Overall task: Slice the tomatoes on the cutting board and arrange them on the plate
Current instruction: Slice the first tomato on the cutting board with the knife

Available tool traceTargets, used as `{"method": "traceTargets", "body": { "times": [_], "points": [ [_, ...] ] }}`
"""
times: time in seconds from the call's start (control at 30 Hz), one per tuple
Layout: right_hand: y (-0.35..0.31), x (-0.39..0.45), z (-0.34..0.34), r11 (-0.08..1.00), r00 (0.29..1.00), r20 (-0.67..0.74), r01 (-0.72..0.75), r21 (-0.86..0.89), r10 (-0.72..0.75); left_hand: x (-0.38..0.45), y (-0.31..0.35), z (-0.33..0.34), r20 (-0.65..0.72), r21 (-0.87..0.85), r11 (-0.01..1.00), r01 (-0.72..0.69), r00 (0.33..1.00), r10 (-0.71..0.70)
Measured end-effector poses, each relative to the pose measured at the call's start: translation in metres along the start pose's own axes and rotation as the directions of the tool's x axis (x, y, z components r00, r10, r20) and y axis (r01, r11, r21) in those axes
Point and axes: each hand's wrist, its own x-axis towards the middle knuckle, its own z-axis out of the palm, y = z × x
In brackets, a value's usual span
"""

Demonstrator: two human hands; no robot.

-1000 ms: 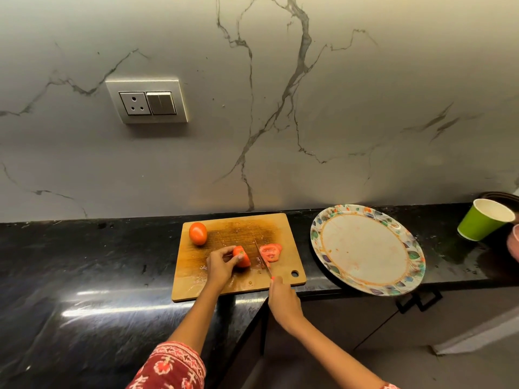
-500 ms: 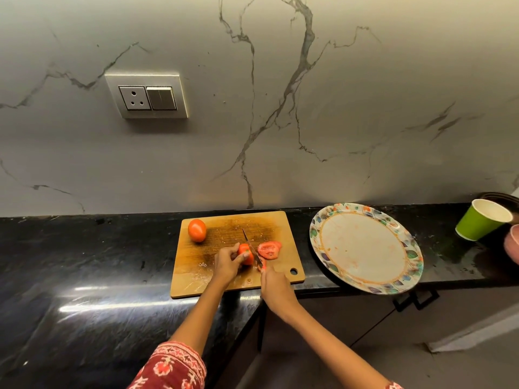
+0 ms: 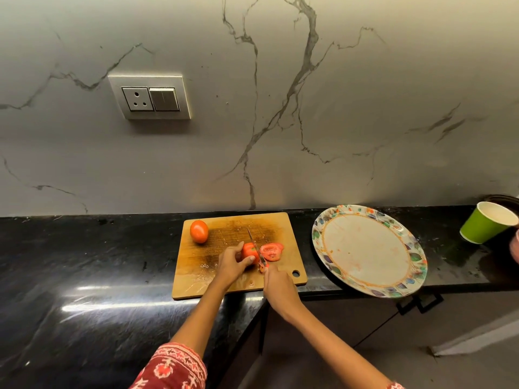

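A wooden cutting board lies on the black counter. A whole tomato sits at its far left corner. My left hand grips a partly cut tomato in the board's middle. My right hand holds a knife by its handle, the blade set against the right face of that tomato. Cut slices lie just right of the blade. The round plate with a patterned rim stands to the right of the board and holds no slices.
A green paper cup stands tilted at the far right of the black counter. The plate overhangs the counter's front edge. A wall socket and switch sit on the marble backsplash. A cabinet handle shows below the plate.
The knife has moved left from beside the slices onto the tomato my left hand holds, and my right hand has come closer to the left one. The view shifted slightly.
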Motion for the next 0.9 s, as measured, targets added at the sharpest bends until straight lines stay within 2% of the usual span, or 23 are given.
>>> {"method": "traceTargets", "body": {
  "times": [0.17,0.43,0.9],
  "points": [
    [-0.002,0.001,-0.006,0.999,0.999,0.035,-0.033,-0.021,0.034,-0.003,0.006,0.0,-0.064,-0.045,0.998,-0.042,0.997,0.039],
    [-0.01,0.0,-0.009,0.998,0.998,0.039,-0.054,-0.035,0.056,-0.002,0.009,-0.003,-0.041,-0.077,0.997,-0.03,0.999,0.027],
    [-0.029,0.022,0.0,0.995,0.995,0.01,-0.095,-0.041,0.095,-0.006,0.009,-0.004,-0.07,-0.006,0.997,-0.071,0.995,0.07]
  ]
}}
